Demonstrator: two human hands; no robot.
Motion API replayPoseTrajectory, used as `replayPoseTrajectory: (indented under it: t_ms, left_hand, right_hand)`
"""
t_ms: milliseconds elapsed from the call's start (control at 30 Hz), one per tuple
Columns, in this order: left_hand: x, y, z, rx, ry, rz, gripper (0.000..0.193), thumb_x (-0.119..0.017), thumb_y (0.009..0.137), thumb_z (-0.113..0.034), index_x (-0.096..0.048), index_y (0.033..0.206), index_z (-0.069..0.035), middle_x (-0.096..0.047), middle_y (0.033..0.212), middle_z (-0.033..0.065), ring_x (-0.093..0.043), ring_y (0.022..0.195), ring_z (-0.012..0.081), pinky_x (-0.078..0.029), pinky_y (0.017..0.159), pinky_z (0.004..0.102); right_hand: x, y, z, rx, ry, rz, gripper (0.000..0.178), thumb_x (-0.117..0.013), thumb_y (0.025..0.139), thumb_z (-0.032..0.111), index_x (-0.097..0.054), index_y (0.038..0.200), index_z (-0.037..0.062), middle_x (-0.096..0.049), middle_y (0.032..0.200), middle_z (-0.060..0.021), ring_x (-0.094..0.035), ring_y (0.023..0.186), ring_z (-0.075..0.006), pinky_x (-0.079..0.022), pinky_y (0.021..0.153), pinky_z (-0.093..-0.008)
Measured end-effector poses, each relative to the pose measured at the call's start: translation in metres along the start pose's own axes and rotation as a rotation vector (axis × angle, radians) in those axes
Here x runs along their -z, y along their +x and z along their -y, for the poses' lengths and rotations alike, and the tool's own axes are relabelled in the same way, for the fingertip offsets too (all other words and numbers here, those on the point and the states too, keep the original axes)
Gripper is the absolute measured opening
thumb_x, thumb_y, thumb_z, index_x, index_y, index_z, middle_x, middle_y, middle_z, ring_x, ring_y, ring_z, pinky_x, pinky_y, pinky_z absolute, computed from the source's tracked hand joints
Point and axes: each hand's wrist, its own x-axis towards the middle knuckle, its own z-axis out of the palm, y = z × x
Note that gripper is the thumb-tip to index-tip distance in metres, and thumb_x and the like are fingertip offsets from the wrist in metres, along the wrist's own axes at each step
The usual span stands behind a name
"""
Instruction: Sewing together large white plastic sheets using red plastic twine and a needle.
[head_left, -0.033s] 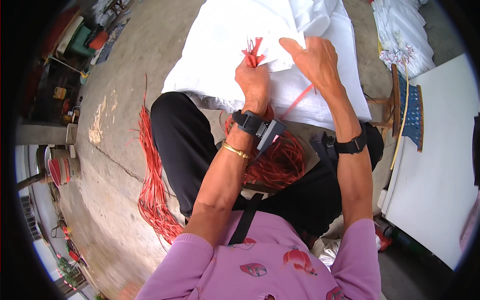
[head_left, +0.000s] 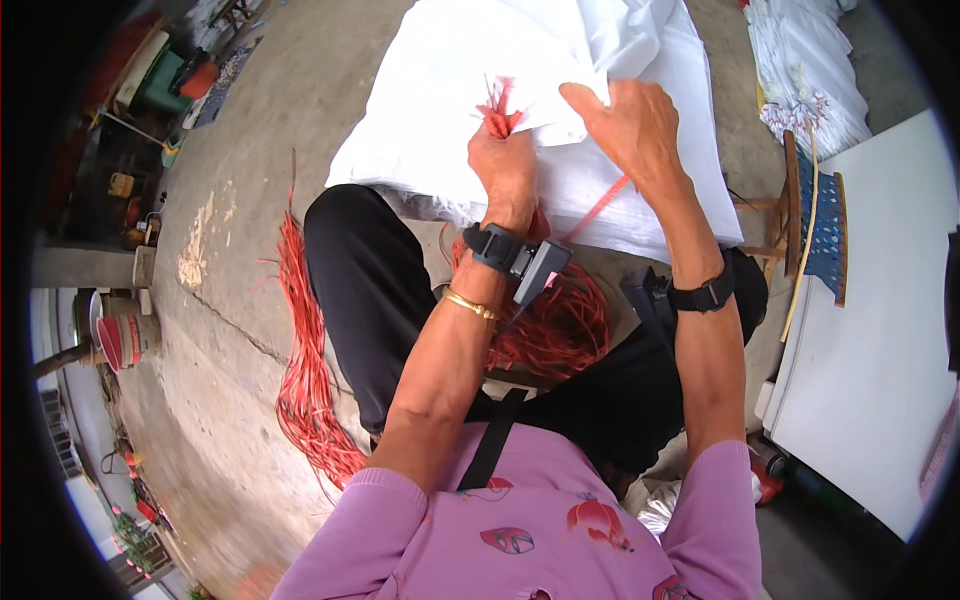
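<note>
Left hand: fingers clenched around red strips; tuft axis points to 12 o'clock. Right hand: at 2 o'clock, farther from tuft; finger grasp cannot be told. White sacks lie beneath both.

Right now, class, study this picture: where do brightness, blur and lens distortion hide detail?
Head view: the white sheets are washed out, with few folds showing at the left; head view: the red strips smear above the left hand; head view: the corners fall to black, surroundings tilting around the rim.
</note>
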Motion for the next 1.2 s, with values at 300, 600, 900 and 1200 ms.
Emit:
replayPoseTrajectory:
  t_ms: [300, 600, 900, 1200]
  left_hand:
    - [0.011, 0.017, 0.012, -0.087, -0.048, -0.094, 0.021, -0.054, 0.076, 0.005, -0.062, 0.095, 0.003, -0.062, 0.075, 0.0048, -0.055, 0.066, 0.0163, -0.046, 0.061, 0.0305]
    - [0.029, 0.018, -0.011, -0.404, 0.430, 0.020, 0.013, -0.051, 0.070, 0.007, -0.054, 0.081, 0.000, -0.062, 0.076, 0.0199, -0.059, 0.074, 0.0404, -0.047, 0.065, 0.0415]
    - [0.015, 0.017, -0.042, -0.938, 0.540, 0.323, 0.014, -0.061, 0.070, 0.000, -0.055, 0.082, -0.003, -0.059, 0.075, 0.0163, -0.058, 0.070, 0.0375, -0.046, 0.062, 0.0424]
    - [0.013, 0.043, -0.039, -0.736, 0.558, 0.735, 0.035, -0.057, 0.073, 0.004, -0.055, 0.107, -0.004, -0.065, 0.085, 0.0154, -0.062, 0.074, 0.0347, -0.048, 0.067, 0.0366]
  right_hand:
    - [0.003, -0.008, 0.001, 0.293, -0.406, -0.097, 0.053, -0.065, 0.073, 0.043, -0.055, 0.046, -0.0010, -0.047, 0.039, -0.0147, -0.048, 0.035, -0.0265, -0.037, 0.038, -0.0366]
    - [0.005, -0.010, -0.007, 0.482, -0.526, -0.064, 0.051, -0.069, 0.071, 0.044, -0.056, 0.047, 0.0008, -0.047, 0.040, -0.0142, -0.048, 0.035, -0.0261, -0.037, 0.037, -0.0367]
    - [-0.003, 0.000, -0.014, 0.602, -0.395, -0.028, 0.038, -0.061, 0.075, 0.035, -0.061, 0.057, 0.0011, -0.057, 0.054, -0.0148, -0.058, 0.049, -0.0296, -0.044, 0.046, -0.0397]
    - [-0.017, 0.002, -0.005, -0.033, 0.373, -0.003, 0.041, -0.045, 0.091, 0.040, -0.052, 0.087, -0.0002, -0.061, 0.074, -0.0203, -0.061, 0.068, -0.0318, -0.047, 0.064, -0.0408]
